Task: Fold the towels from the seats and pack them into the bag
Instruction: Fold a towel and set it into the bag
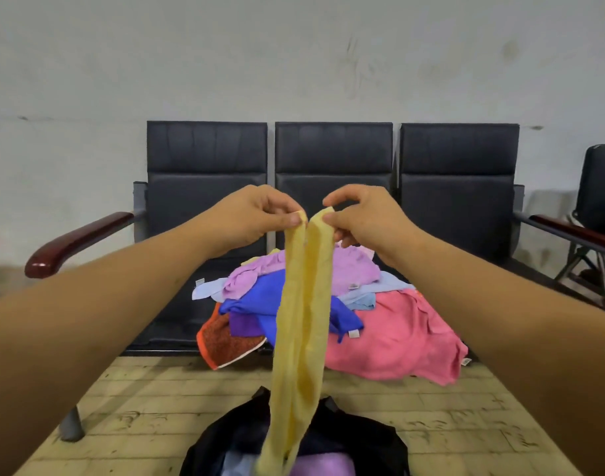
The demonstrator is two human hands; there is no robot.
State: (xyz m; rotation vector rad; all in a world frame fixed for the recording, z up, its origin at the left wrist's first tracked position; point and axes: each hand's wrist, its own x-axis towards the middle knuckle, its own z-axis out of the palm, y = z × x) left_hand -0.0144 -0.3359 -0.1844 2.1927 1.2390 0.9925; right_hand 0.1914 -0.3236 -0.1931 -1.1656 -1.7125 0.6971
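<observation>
Scuffed pale wall, three black seats, dark red armrests, another black chair, yellowish plank floor

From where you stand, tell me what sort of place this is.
Probably a waiting area: three joined black padded seats with a wooden armrest, backed against a bare scuffed wall, on a brick-patterned floor.

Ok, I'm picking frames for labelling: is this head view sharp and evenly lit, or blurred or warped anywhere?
Head view: soft, even light, no glare; the yellow towel blurs at its lower end over the bag; wide-angle distortion stretches the forearms at the edges.
</observation>
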